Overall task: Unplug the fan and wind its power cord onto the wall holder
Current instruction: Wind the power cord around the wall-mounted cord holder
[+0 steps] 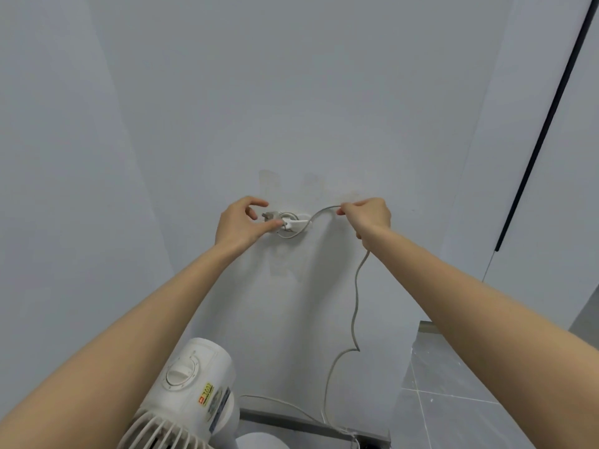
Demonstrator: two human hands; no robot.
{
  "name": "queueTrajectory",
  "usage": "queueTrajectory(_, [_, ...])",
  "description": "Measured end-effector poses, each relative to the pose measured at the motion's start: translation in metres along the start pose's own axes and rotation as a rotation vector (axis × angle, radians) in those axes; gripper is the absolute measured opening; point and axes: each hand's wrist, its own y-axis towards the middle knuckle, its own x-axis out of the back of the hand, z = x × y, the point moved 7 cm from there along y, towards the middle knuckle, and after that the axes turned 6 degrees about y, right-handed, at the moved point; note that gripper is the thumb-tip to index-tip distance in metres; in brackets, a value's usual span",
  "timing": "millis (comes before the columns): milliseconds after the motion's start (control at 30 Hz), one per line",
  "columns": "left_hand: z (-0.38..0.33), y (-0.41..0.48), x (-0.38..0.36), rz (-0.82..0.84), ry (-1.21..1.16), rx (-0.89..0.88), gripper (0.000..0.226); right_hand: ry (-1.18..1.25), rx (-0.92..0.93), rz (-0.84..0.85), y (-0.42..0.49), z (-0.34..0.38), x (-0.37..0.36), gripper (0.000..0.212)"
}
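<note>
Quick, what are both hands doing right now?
Left hand: thumb on the plug at the wall holder; grip cannot be told.
Right hand: pinching the power cord.

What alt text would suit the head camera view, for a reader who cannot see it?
A person's left hand touches a white plug with its thumb at a round wall holder, while the right hand pinches the grey power cord, which hangs down the white wall beside a white fan.
</note>
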Motion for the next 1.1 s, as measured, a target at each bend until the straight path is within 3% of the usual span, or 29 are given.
queueTrajectory(200, [-0.038, -0.004, -0.015, -0.01, 0.382, -0.387, 0.021, 0.025, 0.06, 0.091, -0.007, -0.007, 0.01, 0.018])
queueTrajectory(300, [-0.059, -0.005, -0.032, 0.066, 0.56, -0.5, 0.024, 0.056, 0.082, 0.159, -0.014, -0.005, 0.013, 0.023])
queueTrajectory(500, [-0.081, 0.006, -0.056, 0.219, 0.623, -0.522, 0.023, 0.049, 0.065, 0.232, -0.021, -0.008, 0.021, 0.025])
queueTrajectory(700, [-0.106, 0.017, -0.075, 0.529, 0.736, -0.596, 0.028, -0.044, -0.051, 0.316, -0.015, -0.038, 0.029, 0.02])
queueTrajectory(800, [-0.109, 0.02, -0.088, 0.682, 0.789, -0.546, 0.032, 0.003, -0.022, 0.294, -0.012, -0.038, 0.028, 0.02])
queueTrajectory(933, [-0.112, 0.024, -0.094, 0.627, 0.831, -0.585, 0.024, 0.038, 0.028, 0.285, -0.007, -0.034, 0.029, 0.021])
queueTrajectory(1100, [-0.115, 0.022, -0.098, 0.433, 0.772, -0.631, 0.015, 0.167, -0.058, 0.36, -0.006, -0.046, 0.028, 0.02])
